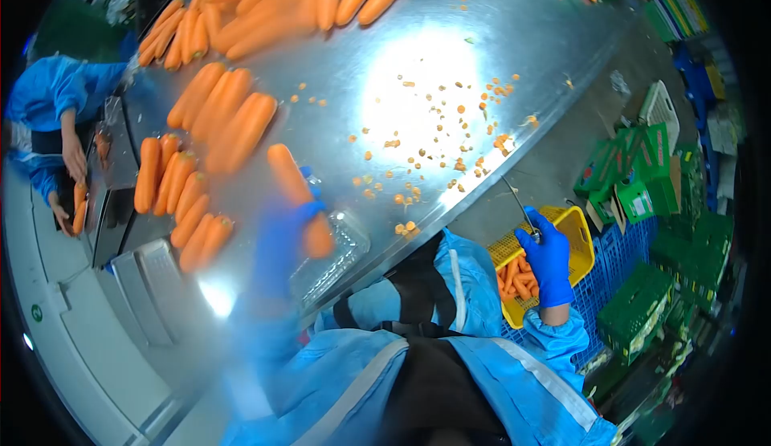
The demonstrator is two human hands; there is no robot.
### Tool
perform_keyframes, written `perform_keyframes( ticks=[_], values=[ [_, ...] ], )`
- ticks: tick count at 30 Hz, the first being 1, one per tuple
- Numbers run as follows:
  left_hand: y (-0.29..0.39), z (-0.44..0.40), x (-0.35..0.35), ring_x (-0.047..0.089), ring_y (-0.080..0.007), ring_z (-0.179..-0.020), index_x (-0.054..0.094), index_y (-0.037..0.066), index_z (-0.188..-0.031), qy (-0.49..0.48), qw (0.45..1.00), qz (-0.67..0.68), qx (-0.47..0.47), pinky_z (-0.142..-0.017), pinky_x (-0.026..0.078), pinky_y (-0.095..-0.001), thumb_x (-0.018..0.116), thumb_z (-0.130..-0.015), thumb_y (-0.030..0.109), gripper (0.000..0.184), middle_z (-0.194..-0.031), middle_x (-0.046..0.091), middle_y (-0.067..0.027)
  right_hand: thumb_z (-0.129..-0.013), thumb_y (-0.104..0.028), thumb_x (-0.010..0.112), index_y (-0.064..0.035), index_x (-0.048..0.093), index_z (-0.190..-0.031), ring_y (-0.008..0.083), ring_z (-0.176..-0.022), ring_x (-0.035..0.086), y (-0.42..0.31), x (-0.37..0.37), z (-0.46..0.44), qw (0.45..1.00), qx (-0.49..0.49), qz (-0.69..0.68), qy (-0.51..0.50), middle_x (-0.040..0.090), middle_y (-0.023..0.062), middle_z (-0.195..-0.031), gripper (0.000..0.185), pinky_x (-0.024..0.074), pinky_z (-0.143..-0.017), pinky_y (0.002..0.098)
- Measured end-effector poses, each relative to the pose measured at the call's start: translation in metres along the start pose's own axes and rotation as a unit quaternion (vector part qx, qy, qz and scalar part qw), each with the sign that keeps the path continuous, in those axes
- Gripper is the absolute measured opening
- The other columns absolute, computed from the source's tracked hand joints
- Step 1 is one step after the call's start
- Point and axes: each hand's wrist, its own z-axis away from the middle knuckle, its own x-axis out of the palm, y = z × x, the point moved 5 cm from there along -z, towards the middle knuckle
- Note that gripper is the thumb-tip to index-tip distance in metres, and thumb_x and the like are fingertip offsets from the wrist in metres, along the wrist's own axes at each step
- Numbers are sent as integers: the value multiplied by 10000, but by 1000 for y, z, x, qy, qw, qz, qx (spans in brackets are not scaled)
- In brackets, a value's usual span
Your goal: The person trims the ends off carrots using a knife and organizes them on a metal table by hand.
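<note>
My left hand (281,241), in a blue glove and blurred, is closed around a large carrot (287,175) above the metal table (514,52). Beneath it is a clear plastic tray (345,241) at the table edge. My right hand (548,257), also gloved in blue, grips a knife (516,199) by its handle, with the thin blade pointing up and left. Below this hand stands a yellow basket (580,241) with small carrots (518,279) in it. Several carrots (233,117) lie in groups on the table to the left.
More carrots (265,4) are piled at the far side. Cut carrot ends (462,109) are scattered mid-table. At the left, another person's hands (74,157) hold carrots. Green crates (634,309) and green boxes (642,177) stand on the right.
</note>
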Motion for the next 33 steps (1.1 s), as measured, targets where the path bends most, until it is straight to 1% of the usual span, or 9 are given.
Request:
perform_keyframes(
  ticks=[3, 6, 9, 17, 20, 23, 25, 29, 33],
  values=[
    [-26, -7, -83, 617, -320, -1041, 483, 16, -1333, 51, 932, -335, 129, -922, 496, -403, 706, -737, 67, 638, -1120, 631, -137, -826, -216, 758, -111, 649, -1233, 206, -855, 701, -25, 24, -7, 993, -108, -41, 1, 709, 119, -1089, 434, 546, -765, 301],
    [-52, -1, -109, 600, -355, -1083, 517, 46, -1314, 98, 805, -576, 100, -943, 478, -409, 689, -727, 52, 612, -1169, 628, -160, -832, -228, 751, -135, 661, -1211, 235, -833, 708, -82, 38, -15, 992, -105, -49, -56, 715, 115, -1048, 401, 551, -771, 318],
    [-90, 0, -124, 596, -371, -1081, 555, 53, -1282, 101, 781, -598, 152, -946, 476, -417, 692, -718, 71, 580, -1173, 623, -188, -841, -245, 743, -140, 665, -1207, 263, -868, 707, -105, 59, -34, 972, -223, -55, -42, 716, 119, -1029, 389, 552, -780, 331],
    [-32, -16, -85, 636, -290, -1030, 618, 34, -1208, 97, 813, -546, 178, -917, 500, -385, 722, -766, 100, 458, -1103, 656, -151, -870, -245, 713, -91, 709, -1098, 249, -837, 716, -103, 93, -78, 976, -151, -131, -84, 728, 124, -901, 275, 550, -747, 321],
    [6, -65, -71, 641, -233, -1031, 619, 18, -1212, 94, 814, -525, 227, -914, 503, -343, 691, -823, 72, 398, -1114, 665, -126, -887, -237, 707, -39, 723, -1021, 148, -692, 684, -90, 103, -83, 973, -94, -199, -75, 727, 87, -807, 239, 518, -637, 272],
    [22, -143, -77, 639, -176, -994, 622, -6, -1208, 99, 967, -193, 136, -890, 505, -297, 664, -857, 35, 356, -1111, 671, -97, -909, -243, 692, -42, 735, -1023, 56, -572, 580, -98, 96, -85, 958, 7, -263, -111, 709, 35, -749, 235, 443, -535, 219],
    [54, -180, -56, 639, -155, -946, 628, -20, -1194, 82, 991, -29, 100, -857, 508, -280, 670, -854, 35, 348, -1080, 677, -78, -917, -233, 683, -48, 737, -1036, 43, -555, 552, -99, 95, -86, 947, 29, -298, -119, 704, 22, -743, 227, 424, -519, 210],
    [75, -256, -37, 640, -148, -878, 645, -21, -1159, 118, 966, -155, 172, -795, 511, -271, 700, -834, 87, 347, -1003, 691, -59, -928, -168, 661, -39, 739, -1031, 62, -675, 621, -98, 96, -88, 953, 4, -283, -105, 711, 26, -786, 182, 479, -614, 223],
    [70, -315, -66, 646, -150, -835, 654, -15, -1119, 258, 870, -330, 261, -748, 513, -267, 724, -806, 131, 352, -960, 695, -77, -923, -126, 649, -33, 734, -1025, 99, -764, 672, -97, 97, -91, 957, -10, -266, -112, 729, 54, -824, 162, 510, -681, 242]
  ],
)
